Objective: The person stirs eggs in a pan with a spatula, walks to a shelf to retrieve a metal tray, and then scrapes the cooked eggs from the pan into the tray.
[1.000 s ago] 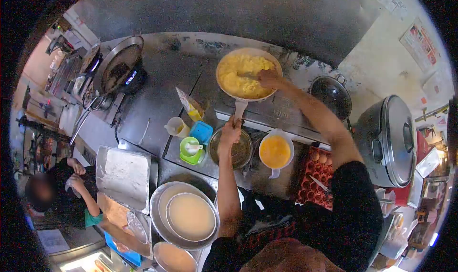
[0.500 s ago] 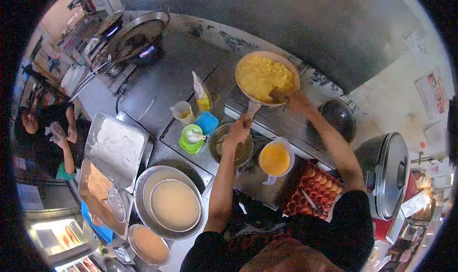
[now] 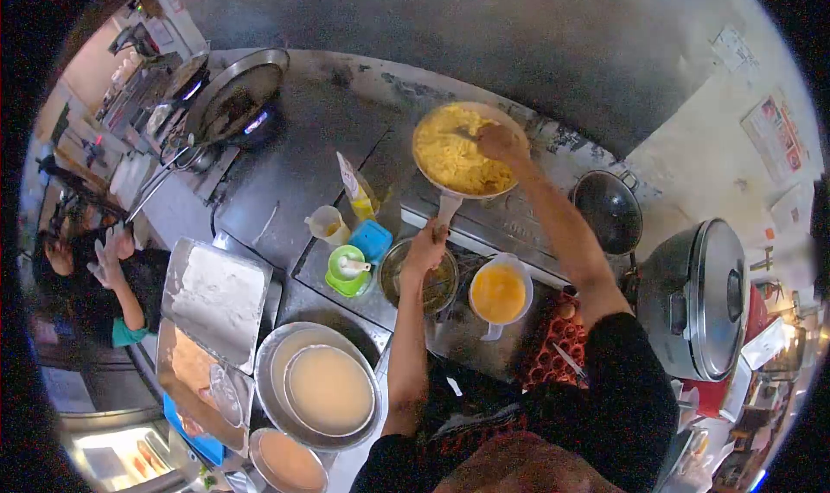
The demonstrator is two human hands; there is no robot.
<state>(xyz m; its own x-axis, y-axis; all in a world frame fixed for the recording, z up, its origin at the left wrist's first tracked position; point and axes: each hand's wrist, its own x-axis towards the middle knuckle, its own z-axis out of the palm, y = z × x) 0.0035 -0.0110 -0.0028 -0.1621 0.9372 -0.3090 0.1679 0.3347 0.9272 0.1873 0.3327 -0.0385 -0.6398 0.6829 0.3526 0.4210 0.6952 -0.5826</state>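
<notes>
My left hand (image 3: 426, 248) is wrapped round the pale handle of a frying pan (image 3: 449, 206). Yellow scrambled egg (image 3: 458, 158) fills the pan. Over the pan's right side, my right hand (image 3: 500, 141) is closed on a utensil (image 3: 467, 133) whose end rests in the egg; its full shape is hidden. Below the pan are a round metal sieve or bowl (image 3: 439, 287) and a white jug of beaten egg (image 3: 499, 292). A red egg tray (image 3: 553, 348) with scissors on it lies near my right arm.
Left of my arm stand a green container (image 3: 347, 270), blue box (image 3: 371, 241), cup (image 3: 328, 225), flour tray (image 3: 216, 291) and batter bowl (image 3: 331, 389). Woks (image 3: 233, 101) are back left, a black pan (image 3: 607, 211) and big cooker (image 3: 696, 300) right. A co-worker (image 3: 104, 277) is at left.
The camera view has swung right and partly back. My right hand has moved across the egg, lately from the pan's lower edge to its upper right. My left hand keeps the handle.
</notes>
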